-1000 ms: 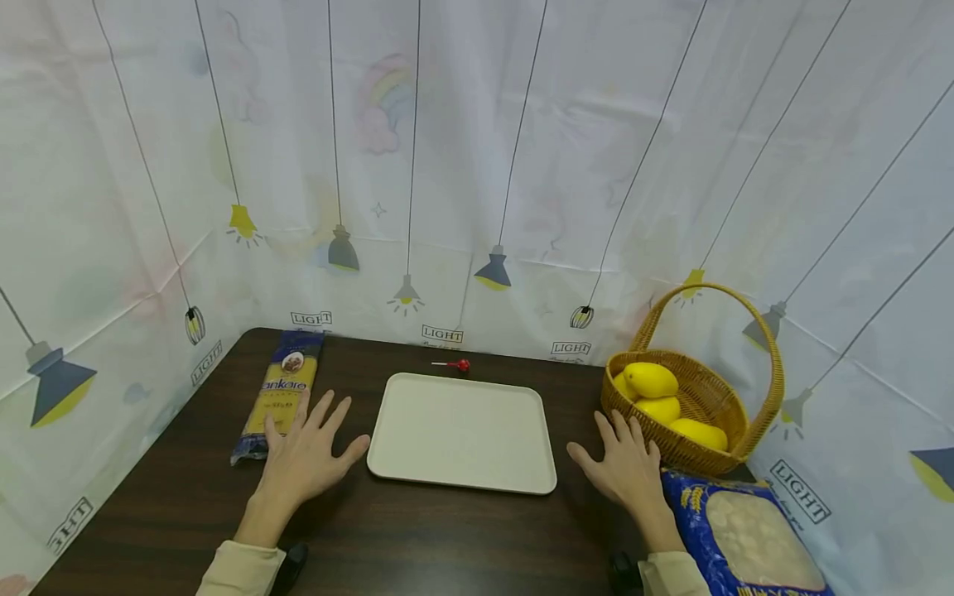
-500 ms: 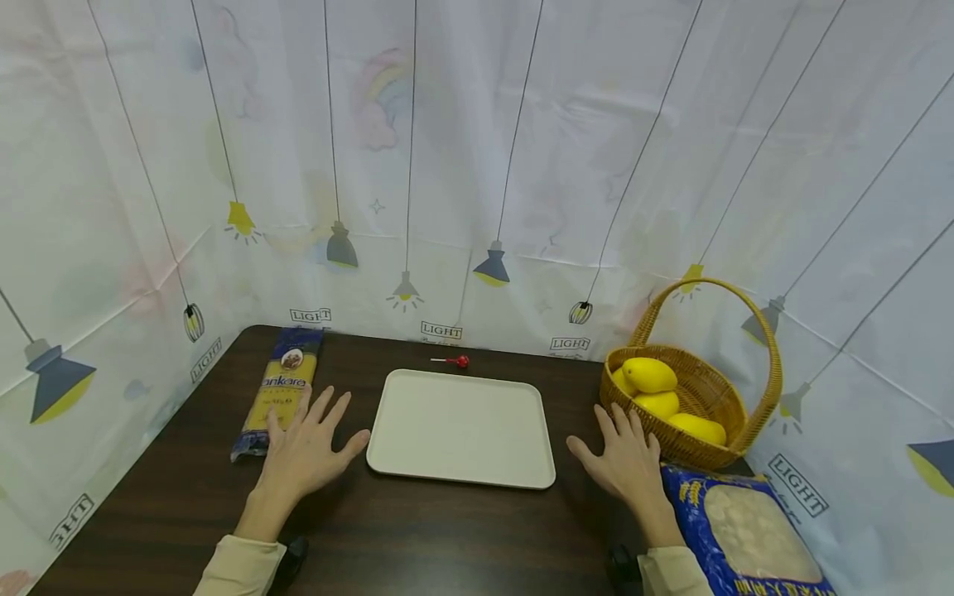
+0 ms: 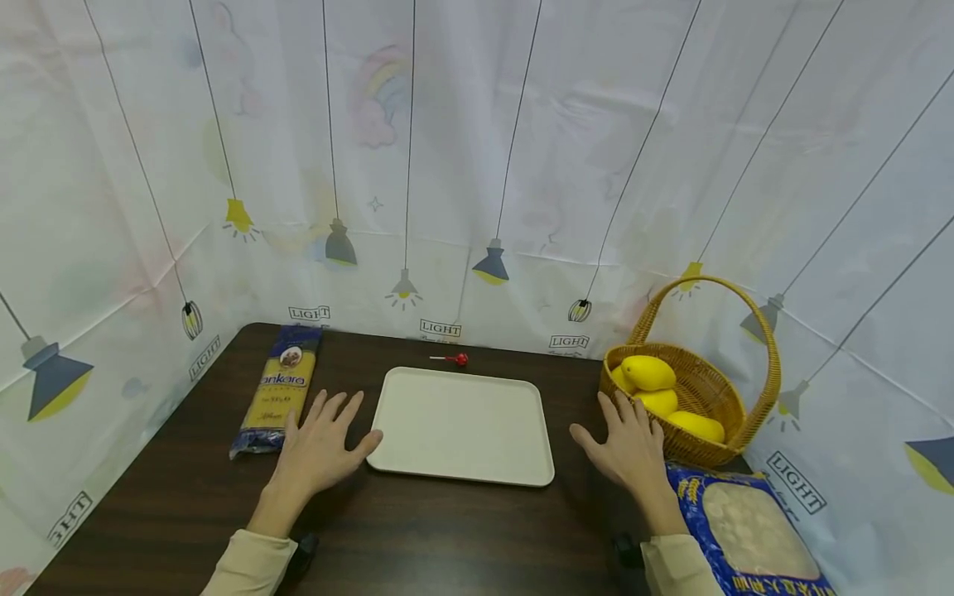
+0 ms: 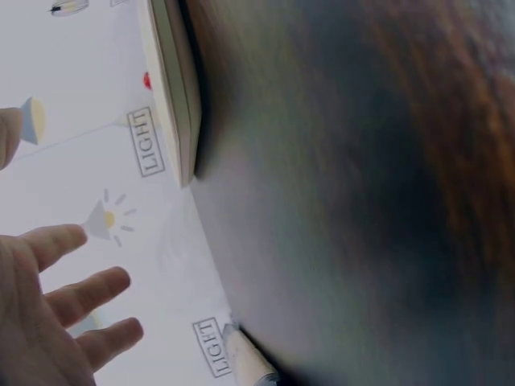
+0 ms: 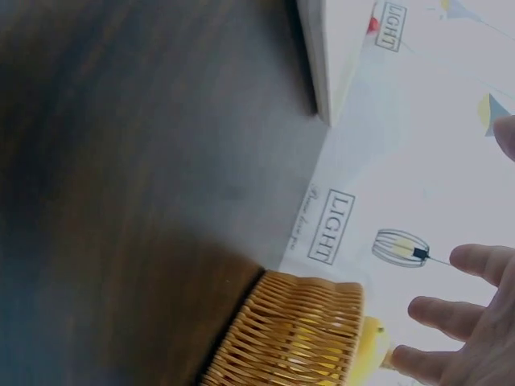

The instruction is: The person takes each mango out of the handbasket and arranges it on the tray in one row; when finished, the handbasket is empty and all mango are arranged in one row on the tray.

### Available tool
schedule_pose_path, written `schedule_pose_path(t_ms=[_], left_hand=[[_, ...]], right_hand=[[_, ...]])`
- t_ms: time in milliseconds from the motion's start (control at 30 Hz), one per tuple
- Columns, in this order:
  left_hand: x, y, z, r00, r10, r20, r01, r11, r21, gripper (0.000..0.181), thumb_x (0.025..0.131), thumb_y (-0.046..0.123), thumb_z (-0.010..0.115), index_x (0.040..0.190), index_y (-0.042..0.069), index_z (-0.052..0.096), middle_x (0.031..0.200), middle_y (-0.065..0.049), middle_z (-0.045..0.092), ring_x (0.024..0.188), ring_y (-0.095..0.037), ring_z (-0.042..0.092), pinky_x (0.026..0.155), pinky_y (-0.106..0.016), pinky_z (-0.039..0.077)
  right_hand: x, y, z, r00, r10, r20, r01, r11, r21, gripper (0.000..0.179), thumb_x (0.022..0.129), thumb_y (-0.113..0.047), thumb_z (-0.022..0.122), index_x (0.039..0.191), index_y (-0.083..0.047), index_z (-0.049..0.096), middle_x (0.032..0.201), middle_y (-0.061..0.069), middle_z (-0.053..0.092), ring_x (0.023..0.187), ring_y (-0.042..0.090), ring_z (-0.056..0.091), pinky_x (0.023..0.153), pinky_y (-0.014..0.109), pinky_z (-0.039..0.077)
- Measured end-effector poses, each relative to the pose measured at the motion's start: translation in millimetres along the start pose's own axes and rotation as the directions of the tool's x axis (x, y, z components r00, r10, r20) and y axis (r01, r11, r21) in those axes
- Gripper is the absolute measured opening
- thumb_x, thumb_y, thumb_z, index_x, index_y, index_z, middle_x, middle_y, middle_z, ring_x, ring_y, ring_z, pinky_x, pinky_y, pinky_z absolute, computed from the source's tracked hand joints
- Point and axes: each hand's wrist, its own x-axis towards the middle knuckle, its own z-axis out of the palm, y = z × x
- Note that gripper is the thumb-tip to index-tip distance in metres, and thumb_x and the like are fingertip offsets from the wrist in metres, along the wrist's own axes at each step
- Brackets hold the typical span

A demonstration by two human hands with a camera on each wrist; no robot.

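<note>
My left hand [image 3: 320, 451] hovers above the table with its fingers spread, between the yellow and blue pasta packet [image 3: 279, 396] and the white tray [image 3: 462, 426]. In the head view its thumb overlaps the tray's left edge; the left wrist view [image 4: 40, 314] shows nothing held. My right hand [image 3: 626, 447], fingers also spread, hangs over the table between the tray and the wicker basket [image 3: 701, 389]. Its fingertips come near the basket's front side in the head view. Several yellow mangoes [image 3: 650, 373] lie in the basket. The right wrist view shows this hand [image 5: 475, 322] holding nothing.
Behind the tray lies a small red lollipop [image 3: 461, 359] on a white stick. A blue bag with pale contents [image 3: 753, 530] lies at the right, in front of the basket. A white curtain printed with lamps [image 3: 477, 165] closes off the back and sides of the dark table [image 3: 447, 530].
My left hand has shifted slightly right, away from the pasta packet and toward the tray. The right hand has moved barely, a little rightward. The head view has tilted slightly.
</note>
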Motion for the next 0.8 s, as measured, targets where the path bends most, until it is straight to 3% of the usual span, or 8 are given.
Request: schedule_pose_path(t_ms=[267,400,800], left_hand=[[1.8,3.1,5.1,1.0,0.005,0.027,-0.005,1.0,0.014,0.079,0.093,0.069,0.051,0.156,0.022,0.04,0.159,-0.015,0.041,0.153,-0.046,0.023,0.111,-0.083,0.012],[1.2,3.1,6.9,0.999,-0.004,0.043,0.003,1.0,0.019,0.079,0.093,0.07,0.051,0.155,0.022,0.04,0.16,-0.015,0.041,0.153,-0.046,0.023,0.112,-0.082,0.01],[1.6,5.5,17.9,0.988,-0.009,0.153,0.007,1.0,0.018,0.09,0.088,0.075,0.052,0.158,0.022,0.035,0.164,-0.018,0.032,0.154,-0.05,0.016,0.111,-0.083,0.013]], right_hand=[[26.5,15.1,-22.5,1.0,0.011,-0.004,-0.011,1.0,-0.027,0.092,0.093,-0.074,0.043,0.156,-0.008,0.032,0.161,0.03,0.025,0.148,0.058,0.015,0.11,0.081,0.011],[41.6,30.5,-32.7,1.0,0.021,0.004,-0.02,0.999,-0.04,0.093,0.093,-0.075,0.04,0.155,-0.007,0.033,0.16,0.032,0.025,0.146,0.059,0.016,0.107,0.081,0.016],[78.4,80.9,-36.5,0.986,0.108,0.129,-0.101,0.993,-0.062,0.102,0.093,-0.08,0.03,0.158,-0.002,0.022,0.156,0.039,0.02,0.138,0.067,0.015,0.1,0.082,0.017]])
